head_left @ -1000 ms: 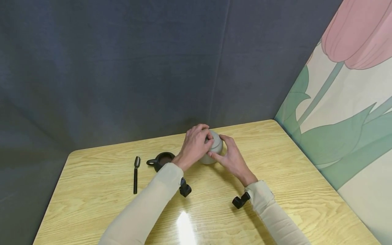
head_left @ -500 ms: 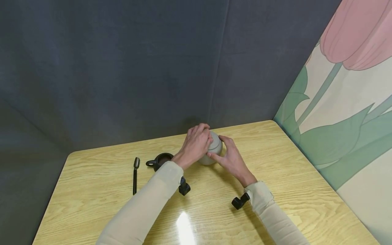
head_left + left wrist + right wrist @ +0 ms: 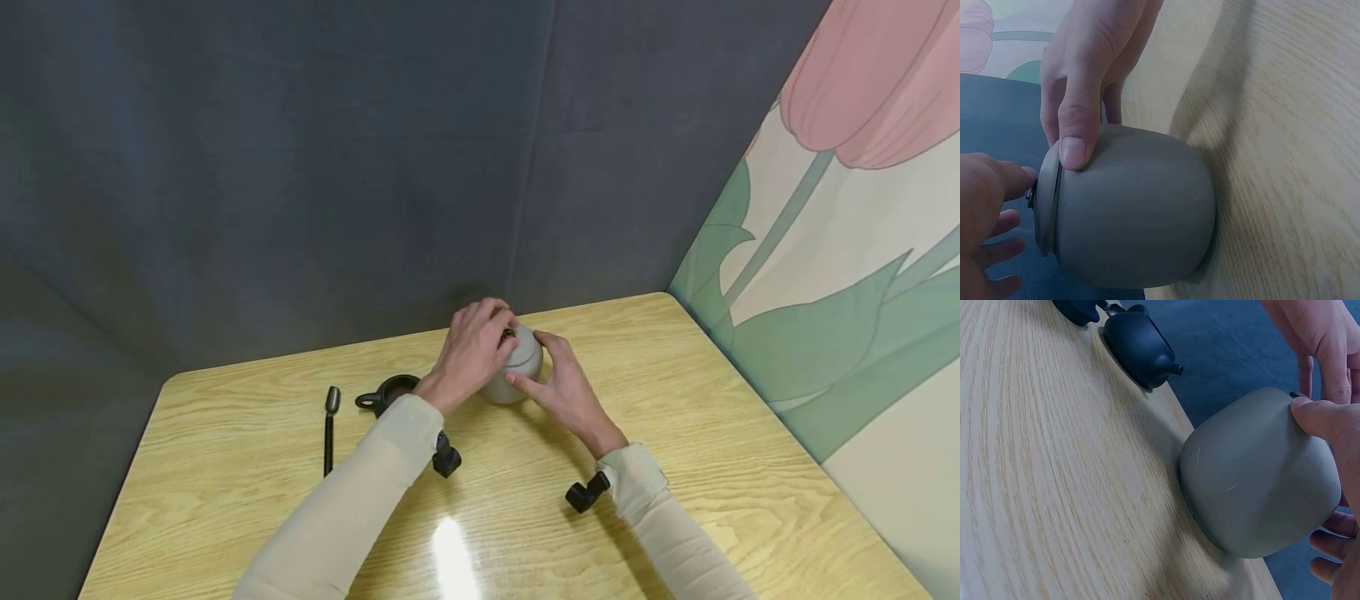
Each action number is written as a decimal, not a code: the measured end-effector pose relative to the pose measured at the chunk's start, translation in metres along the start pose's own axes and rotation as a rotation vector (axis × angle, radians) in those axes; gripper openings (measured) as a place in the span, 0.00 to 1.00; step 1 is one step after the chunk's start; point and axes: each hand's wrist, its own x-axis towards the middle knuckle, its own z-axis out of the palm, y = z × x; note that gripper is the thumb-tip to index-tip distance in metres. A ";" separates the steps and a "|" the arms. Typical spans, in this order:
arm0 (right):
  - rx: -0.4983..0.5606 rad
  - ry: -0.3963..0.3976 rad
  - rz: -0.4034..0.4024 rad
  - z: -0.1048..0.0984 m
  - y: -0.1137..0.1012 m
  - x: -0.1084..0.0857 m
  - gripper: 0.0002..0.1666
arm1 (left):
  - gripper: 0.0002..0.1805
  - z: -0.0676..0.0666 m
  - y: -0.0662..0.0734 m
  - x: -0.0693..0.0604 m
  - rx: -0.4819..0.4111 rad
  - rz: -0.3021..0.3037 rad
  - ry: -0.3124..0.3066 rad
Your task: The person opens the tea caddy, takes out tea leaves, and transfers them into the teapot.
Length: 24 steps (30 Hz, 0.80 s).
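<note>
A grey lidded jar (image 3: 513, 387) (image 3: 1138, 209) (image 3: 1260, 478) stands near the table's back edge. My right hand (image 3: 573, 396) (image 3: 1344, 444) grips its right side, thumb near the rim. Over the lid (image 3: 1046, 203) is my left hand (image 3: 471, 350) (image 3: 985, 212), a fingertip at the small dark knob (image 3: 508, 333) (image 3: 1030, 195) and the other fingers loose and apart, off the lid. In the left wrist view a thin seam shows between lid and jar. A black handled vessel (image 3: 386, 392) (image 3: 1138, 347) is partly behind my left wrist; a black-handled spoon (image 3: 330, 425) lies to its left.
The wooden table (image 3: 225, 467) ends at a dark curtain (image 3: 337, 167) close behind the jar. On the right rises a wall panel (image 3: 847, 333) with a tulip picture. My left forearm covers the spoon's lower end. Each wrist wears a small black camera.
My left fingers were curled closely over the knob; they have loosened, and the knob shows between them. My left forearm has shifted slightly left. My right hand keeps its grip.
</note>
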 end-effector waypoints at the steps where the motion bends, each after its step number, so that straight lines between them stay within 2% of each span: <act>1: 0.002 0.001 0.001 0.000 0.000 0.000 0.52 | 0.13 -0.001 -0.001 0.000 -0.007 -0.003 -0.008; 9: 0.022 -0.006 0.021 0.001 -0.001 -0.001 0.53 | 0.16 -0.003 -0.005 0.000 -0.037 -0.052 -0.082; 13: 0.018 -0.007 0.018 0.001 -0.002 -0.001 0.53 | 0.15 -0.004 -0.005 0.000 0.006 -0.029 -0.074; 16: 0.018 -0.007 0.012 0.001 -0.002 0.000 0.53 | 0.14 -0.005 -0.004 0.001 0.092 0.022 -0.057; 19: 0.016 -0.010 0.011 0.001 -0.002 0.000 0.53 | 0.14 -0.004 -0.003 0.001 0.221 0.081 -0.029; 24: 0.005 -0.008 0.005 0.002 -0.002 0.000 0.54 | 0.14 0.000 -0.002 0.000 0.423 0.172 0.056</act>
